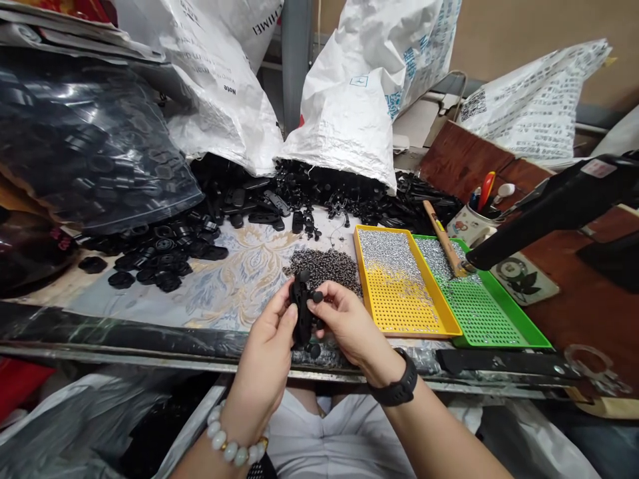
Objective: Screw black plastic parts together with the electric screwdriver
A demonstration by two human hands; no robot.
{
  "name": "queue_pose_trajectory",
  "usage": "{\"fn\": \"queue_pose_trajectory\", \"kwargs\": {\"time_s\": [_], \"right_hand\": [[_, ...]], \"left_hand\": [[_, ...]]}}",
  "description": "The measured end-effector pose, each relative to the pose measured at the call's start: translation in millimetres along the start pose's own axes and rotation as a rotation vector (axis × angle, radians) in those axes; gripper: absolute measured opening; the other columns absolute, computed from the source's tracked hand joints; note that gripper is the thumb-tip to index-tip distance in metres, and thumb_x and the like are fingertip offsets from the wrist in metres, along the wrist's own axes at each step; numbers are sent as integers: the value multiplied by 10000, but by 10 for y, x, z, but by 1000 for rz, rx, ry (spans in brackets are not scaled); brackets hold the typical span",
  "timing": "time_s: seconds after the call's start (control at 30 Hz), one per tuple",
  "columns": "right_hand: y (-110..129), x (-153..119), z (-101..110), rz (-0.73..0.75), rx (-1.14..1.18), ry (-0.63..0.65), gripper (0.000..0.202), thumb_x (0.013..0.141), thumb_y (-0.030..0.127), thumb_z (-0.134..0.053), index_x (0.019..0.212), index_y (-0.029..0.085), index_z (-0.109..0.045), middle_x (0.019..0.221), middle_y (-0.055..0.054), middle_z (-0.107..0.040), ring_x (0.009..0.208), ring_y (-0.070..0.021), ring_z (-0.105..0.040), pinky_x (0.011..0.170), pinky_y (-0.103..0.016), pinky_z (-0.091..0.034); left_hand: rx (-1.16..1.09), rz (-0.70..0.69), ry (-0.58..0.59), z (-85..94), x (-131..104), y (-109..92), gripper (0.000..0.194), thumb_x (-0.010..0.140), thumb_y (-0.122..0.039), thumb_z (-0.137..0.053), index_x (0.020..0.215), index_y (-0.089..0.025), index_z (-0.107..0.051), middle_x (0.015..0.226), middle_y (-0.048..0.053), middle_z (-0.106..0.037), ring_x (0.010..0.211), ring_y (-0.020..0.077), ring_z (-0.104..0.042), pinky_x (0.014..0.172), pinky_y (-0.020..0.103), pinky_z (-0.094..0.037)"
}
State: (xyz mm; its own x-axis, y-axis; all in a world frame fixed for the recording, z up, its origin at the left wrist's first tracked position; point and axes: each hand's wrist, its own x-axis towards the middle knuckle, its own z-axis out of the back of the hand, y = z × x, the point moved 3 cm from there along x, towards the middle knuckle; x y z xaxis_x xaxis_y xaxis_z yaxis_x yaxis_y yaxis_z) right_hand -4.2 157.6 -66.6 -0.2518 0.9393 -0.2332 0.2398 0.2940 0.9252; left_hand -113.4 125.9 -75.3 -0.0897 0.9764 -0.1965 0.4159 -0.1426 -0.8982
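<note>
Between my two hands, above the front edge of the bench, is a black plastic part (301, 313) with a long body and round knobs. My left hand (269, 339) is closed around its left side, thumb along the body. On the other side, the fingers of my right hand (344, 319) pinch at a round black knob (317, 297) of the part. Whether that knob is a separate piece I cannot tell. Just behind the hands lies a heap of small dark metal pieces (327, 266).
A yellow tray (452, 326) and a green tray (536, 332) hold small silvery pieces; a wooden-handled tool (442, 233) leans across the green one. A black arm-like tool (549, 206) juts in from the right. Black parts (164, 246) spill from white sacks (344, 113) at the back.
</note>
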Motion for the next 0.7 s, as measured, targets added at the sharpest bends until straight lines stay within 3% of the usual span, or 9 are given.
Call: {"fn": "queue_pose_trajectory", "kwargs": {"time_s": [0.17,0.37,0.43,0.6,0.7], "right_hand": [[-29,-14,-47,3,-36,-26,236,680,306,-655,658,193,-449,562,76,-448,438,-32,-409,361,-124,-355],[-38,-9,-66,21,-134,-25,181,706,276,-607,661,196,-451,593,61,-439,463,-50,-397,365,-148,-366],[-3,-13,-50,33,-175,-27,142,726,277,-587,684,191,-481,599,51,-464,469,-61,-421,384,-168,-378],[394,-39,196,184,-293,-143,120,760,297,-587,790,186,-551,622,51,-479,486,-62,-418,454,-194,-362],[825,-68,497,409,-512,-390,102,787,297,-556,798,195,-553,644,39,-482,529,-82,-435,515,-227,-374]], "left_hand": [[71,-46,-46,40,-2,-6,370,847,-329,-551,1215,-293,-574,1379,16,-509,1298,190,-398,1114,327,-234],[81,-8,-9,24,15,-30,462,783,-241,-617,1234,-245,-518,1349,52,-535,1251,205,-461,1054,318,-342],[77,0,-11,16,26,-53,406,777,-228,-609,1176,-214,-532,1277,74,-587,1211,216,-500,1036,339,-362],[-65,45,9,-6,50,-117,225,789,-245,-586,1009,-220,-546,990,34,-676,1009,182,-619,947,325,-429],[-116,81,-49,21,65,-81,236,776,-265,-622,990,-244,-526,869,-18,-651,868,141,-636,853,282,-461]]}}
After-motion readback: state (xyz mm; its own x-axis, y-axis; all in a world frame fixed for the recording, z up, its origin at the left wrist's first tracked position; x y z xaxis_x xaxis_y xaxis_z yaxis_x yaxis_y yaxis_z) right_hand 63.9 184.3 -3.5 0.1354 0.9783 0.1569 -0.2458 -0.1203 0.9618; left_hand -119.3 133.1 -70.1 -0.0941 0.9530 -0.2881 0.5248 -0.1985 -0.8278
